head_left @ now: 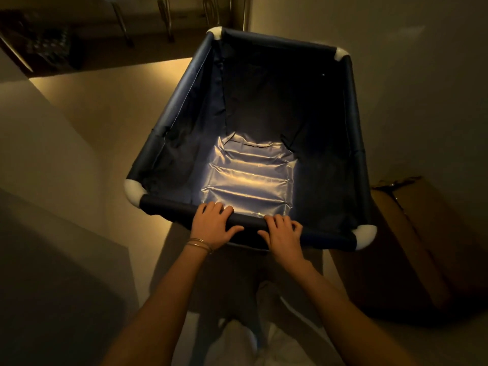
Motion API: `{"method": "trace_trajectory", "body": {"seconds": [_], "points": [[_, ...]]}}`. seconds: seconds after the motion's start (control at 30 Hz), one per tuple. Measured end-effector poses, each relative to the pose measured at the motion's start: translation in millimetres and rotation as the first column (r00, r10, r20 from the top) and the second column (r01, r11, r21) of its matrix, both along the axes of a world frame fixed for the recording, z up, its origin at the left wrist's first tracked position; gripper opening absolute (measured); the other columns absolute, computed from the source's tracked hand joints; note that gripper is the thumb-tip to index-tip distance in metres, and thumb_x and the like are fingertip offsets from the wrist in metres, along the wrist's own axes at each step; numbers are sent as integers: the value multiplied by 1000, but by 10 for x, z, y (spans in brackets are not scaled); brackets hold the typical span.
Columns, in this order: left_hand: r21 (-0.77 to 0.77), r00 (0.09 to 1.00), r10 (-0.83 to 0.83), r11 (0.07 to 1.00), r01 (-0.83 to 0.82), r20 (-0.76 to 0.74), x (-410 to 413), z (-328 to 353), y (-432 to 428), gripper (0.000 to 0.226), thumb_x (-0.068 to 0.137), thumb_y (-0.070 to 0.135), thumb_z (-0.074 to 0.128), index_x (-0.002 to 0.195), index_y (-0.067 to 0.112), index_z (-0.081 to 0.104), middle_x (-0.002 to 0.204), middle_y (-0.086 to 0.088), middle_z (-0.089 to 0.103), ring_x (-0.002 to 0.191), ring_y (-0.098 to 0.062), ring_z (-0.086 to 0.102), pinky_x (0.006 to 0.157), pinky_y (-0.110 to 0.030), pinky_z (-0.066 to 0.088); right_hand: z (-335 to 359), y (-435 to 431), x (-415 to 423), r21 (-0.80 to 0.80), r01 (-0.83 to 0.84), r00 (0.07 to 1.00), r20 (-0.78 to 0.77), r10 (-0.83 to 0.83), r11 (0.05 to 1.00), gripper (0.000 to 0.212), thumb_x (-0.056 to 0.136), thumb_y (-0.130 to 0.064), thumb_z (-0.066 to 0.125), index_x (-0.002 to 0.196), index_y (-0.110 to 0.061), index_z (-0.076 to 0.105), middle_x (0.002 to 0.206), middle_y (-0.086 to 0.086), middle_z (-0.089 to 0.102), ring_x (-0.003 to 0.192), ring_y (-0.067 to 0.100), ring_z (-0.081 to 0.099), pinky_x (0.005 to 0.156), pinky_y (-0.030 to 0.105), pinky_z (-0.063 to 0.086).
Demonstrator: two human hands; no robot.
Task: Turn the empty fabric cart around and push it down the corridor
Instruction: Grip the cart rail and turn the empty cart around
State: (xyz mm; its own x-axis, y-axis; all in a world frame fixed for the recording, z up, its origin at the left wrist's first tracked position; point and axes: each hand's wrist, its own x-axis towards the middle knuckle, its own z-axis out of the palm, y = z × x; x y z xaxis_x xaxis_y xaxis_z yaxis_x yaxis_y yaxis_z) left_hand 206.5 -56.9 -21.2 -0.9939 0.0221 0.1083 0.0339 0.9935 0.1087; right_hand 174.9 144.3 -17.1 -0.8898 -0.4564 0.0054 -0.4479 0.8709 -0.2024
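The fabric cart [182, 93] is a dark blue cloth bin on a tube frame with white corner joints. It fills the middle of the head view, and nothing lies on its shiny bottom. My left hand [212, 224] and my right hand [284, 233] both grip the cart's near top rail, close together, fingers curled over the tube. Thin bangles circle my left wrist. The cart's wheels are hidden below the bin.
A brown cardboard box [412, 249] stands on the floor just right of the cart's near corner. A pale wall [409, 75] runs along the right side, another wall corner [52, 154] juts in at the left. Metal-legged furniture [166, 19] stands far ahead in the dim room.
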Motion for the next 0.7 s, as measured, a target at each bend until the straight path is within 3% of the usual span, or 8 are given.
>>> {"method": "trace_trajectory", "body": {"seconds": [0.13, 0.4, 0.53, 0.7], "points": [[-2, 1000, -3, 1000, 3, -15, -302, 13, -61, 58, 75, 65, 36, 100, 19, 62, 82, -8, 59, 78, -28, 55, 75, -37, 35, 22, -79, -262, 15, 27, 999, -16, -27, 1000, 34, 85, -34, 59, 113, -14, 54, 102, 14, 60, 96, 33, 53, 82, 49, 36], [27, 999, 34, 999, -33, -24, -995, -10, -72, 57, 78, 66, 36, 100, 19, 60, 82, -7, 58, 79, -26, 54, 75, -38, 39, 54, -124, -1056, 52, -16, 999, -28, 17, 999, 36, 85, -34, 60, 113, -13, 54, 101, 14, 60, 94, 34, 53, 80, 48, 38], [42, 997, 71, 997, -70, -27, -1416, -28, -43, 56, 79, 66, 38, 100, 19, 58, 85, -5, 58, 80, -25, 53, 76, -35, 32, 45, -101, -1572, 86, -61, 996, -61, 66, 994, 36, 82, -35, 63, 110, -14, 54, 98, 13, 60, 91, 32, 53, 79, 45, 39], [65, 989, 141, 988, -138, -44, -1987, -20, -13, 56, 79, 66, 36, 97, 19, 59, 84, -4, 58, 78, -24, 51, 75, -36, 33, 51, -120, -2299, 93, -136, 989, -53, 142, 986, 36, 85, -37, 59, 112, -15, 52, 101, 12, 58, 94, 32, 53, 81, 46, 37]]}}
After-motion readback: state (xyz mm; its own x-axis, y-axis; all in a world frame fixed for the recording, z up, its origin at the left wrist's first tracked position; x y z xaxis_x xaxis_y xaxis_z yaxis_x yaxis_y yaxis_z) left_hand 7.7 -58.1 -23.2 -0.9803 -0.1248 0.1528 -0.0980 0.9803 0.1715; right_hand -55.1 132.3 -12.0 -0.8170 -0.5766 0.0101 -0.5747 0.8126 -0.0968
